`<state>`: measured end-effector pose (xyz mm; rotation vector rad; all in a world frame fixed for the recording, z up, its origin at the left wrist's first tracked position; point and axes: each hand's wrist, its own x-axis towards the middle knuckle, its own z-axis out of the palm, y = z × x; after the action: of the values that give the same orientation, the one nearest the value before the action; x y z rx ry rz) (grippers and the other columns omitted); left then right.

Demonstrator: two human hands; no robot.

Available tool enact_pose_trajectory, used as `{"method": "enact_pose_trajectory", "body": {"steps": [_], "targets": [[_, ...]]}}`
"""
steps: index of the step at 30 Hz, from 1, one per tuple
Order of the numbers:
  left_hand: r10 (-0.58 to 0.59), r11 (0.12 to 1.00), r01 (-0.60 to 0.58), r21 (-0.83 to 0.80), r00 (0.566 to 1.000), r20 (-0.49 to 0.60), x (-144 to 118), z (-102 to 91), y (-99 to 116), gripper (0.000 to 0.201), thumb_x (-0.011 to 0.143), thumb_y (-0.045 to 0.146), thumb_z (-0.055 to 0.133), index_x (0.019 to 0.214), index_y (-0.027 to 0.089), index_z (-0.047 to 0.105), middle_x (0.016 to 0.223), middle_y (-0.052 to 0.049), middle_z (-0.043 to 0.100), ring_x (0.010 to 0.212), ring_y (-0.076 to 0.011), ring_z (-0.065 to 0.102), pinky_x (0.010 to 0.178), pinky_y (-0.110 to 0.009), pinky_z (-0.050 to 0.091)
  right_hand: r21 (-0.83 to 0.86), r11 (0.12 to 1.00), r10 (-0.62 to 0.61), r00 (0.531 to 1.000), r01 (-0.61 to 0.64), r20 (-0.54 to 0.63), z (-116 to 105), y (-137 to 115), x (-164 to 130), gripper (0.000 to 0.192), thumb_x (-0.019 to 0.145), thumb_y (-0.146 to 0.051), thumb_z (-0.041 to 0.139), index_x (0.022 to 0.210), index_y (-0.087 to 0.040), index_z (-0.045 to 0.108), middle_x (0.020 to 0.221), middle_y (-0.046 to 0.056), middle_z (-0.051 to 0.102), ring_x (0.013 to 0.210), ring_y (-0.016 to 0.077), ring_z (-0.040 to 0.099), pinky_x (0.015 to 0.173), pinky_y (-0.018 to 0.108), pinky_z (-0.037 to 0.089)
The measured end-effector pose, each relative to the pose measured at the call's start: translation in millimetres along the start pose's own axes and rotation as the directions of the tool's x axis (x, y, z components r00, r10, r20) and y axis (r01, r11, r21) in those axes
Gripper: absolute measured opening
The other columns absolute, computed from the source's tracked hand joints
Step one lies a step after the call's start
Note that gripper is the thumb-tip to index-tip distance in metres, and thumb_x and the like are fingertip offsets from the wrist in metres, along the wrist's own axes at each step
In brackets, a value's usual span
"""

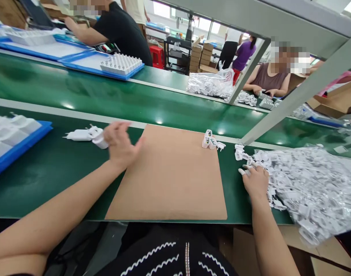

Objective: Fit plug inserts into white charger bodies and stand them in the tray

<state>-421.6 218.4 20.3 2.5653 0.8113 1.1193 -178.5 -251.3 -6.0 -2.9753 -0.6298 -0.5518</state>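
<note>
The left hand (120, 147) hovers over the near left corner region of a brown cardboard sheet (172, 180) on the green worktop (57, 168), fingers spread and blurred — it grips nothing. Just beside its fingertips lie white charger plugs (87, 136), one touching the next. The right hand (256, 180) rests at the edge of a heap of bagged white plugs (304, 184), fingers curled among them; whether it has caught one I cannot tell. A small cluster of plugs (211, 142) stands at the sheet's far right corner — a blue tray (26, 143) of plugs sits far left
</note>
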Motion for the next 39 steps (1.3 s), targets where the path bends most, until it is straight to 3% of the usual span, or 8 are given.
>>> {"method": "enact_pose_trajectory", "body": {"steps": [3,5,11,15,20,26,34,39], "targets": [[0.274,0.927,-0.185,-0.325,0.928,0.253,14.9,47.9,70.3,0.05,0.093,0.047,0.062,0.136,0.024,0.054,0.143,-0.014,0.055,0.137,-0.0353,0.048,0.12,-0.056,0.032,0.0,1.0,-0.018,1.0,0.018,-0.015,-8.5,-4.5,1.5,0.033,0.085,-0.017,0.051,0.105,-0.015,0.077,0.106,0.016,0.065,0.102,0.0323,0.053,0.095,0.045,0.041],[0.362,0.86,-0.15,-0.488,0.853,0.376,21.5,83.4,114.6,0.053,0.09,0.041,0.067,0.137,0.022,0.054,0.146,-0.013,0.056,0.14,-0.0334,0.047,0.122,-0.054,0.034,0.0,1.0,-0.005,1.0,0.005,-0.02,-17.8,-10.6,1.4,0.034,0.081,-0.013,0.052,0.106,-0.014,0.074,0.101,0.015,0.065,0.098,0.0316,0.052,0.091,0.043,0.041],[0.262,0.799,0.124,-0.589,0.808,0.527,20.4,143.4,189.4,0.049,0.084,0.022,0.072,0.13,0.015,0.057,0.138,-0.017,0.06,0.135,-0.0338,0.053,0.117,-0.052,0.042,0.106,0.994,-0.03,0.999,0.028,0.023,-28.4,-46.9,19.2,0.033,0.087,-0.02,0.056,0.117,-0.014,0.07,0.114,0.016,0.065,0.108,0.0321,0.053,0.096,0.042,0.04],[0.224,0.788,0.157,-0.596,0.829,0.513,9.9,139.5,183.0,0.033,0.086,0.024,0.071,0.115,0.016,0.059,0.126,-0.014,0.062,0.114,-0.0277,0.063,0.101,-0.044,0.054,0.169,0.984,-0.072,0.99,0.051,0.121,-17.3,-65.7,38.1,0.035,0.084,-0.018,0.061,0.119,-0.015,0.068,0.108,0.014,0.068,0.103,0.0301,0.058,0.094,0.042,0.041],[0.118,0.77,0.279,-0.574,0.822,0.557,-18.9,100.8,149.7,0.04,0.079,0.03,0.081,0.107,0.02,0.055,0.115,-0.009,0.064,0.102,-0.0242,0.066,0.09,-0.041,0.057,0.336,0.937,-0.111,0.994,0.098,0.02,-26.2,-73.1,31.5,0.028,0.087,-0.02,0.053,0.109,-0.016,0.07,0.106,0.013,0.062,0.103,0.0287,0.058,0.098,0.046,0.043],[0.102,0.74,0.349,-0.575,0.787,0.608,-54.2,55.7,128.4,0.073,0.057,0.044,0.099,0.111,0.022,0.054,0.116,-0.007,0.065,0.108,-0.0283,0.063,0.097,-0.046,0.054,0.839,0.541,-0.247,0.943,-0.058,0.225,-51.3,-122.5,0.1,0.046,0.089,-0.053,0.068,0.122,-0.021,0.07,0.098,0.006,0.07,0.084,0.0213,0.064,0.081,0.038,0.054],[0.343,0.673,0.237,-0.701,0.739,0.58,-48.7,44.6,109.9,0.035,0.077,0.032,0.082,0.106,0.022,0.066,0.106,-0.006,0.07,0.107,-0.0278,0.062,0.096,-0.044,0.053,0.88,0.22,-0.158,0.875,-0.421,0.458,-53.9,-164.3,-6.5,0.041,0.068,-0.047,0.09,0.098,-0.022,0.08,0.093,0.008,0.079,0.074,0.0189,0.064,0.066,0.033,0.053],[0.279,0.732,0.224,-0.644,0.764,0.582,-48.4,48.9,116.7,0.08,0.056,0.05,0.095,0.121,0.02,0.06,0.128,-0.013,0.062,0.126,-0.0369,0.054,0.109,-0.054,0.046,0.848,0.072,-0.208,0.824,-0.525,0.527,-60.4,-167.5,-4.3,0.042,0.063,-0.041,0.095,0.099,-0.024,0.081,0.093,0.004,0.078,0.073,0.0153,0.061,0.067,0.029,0.052]]}}
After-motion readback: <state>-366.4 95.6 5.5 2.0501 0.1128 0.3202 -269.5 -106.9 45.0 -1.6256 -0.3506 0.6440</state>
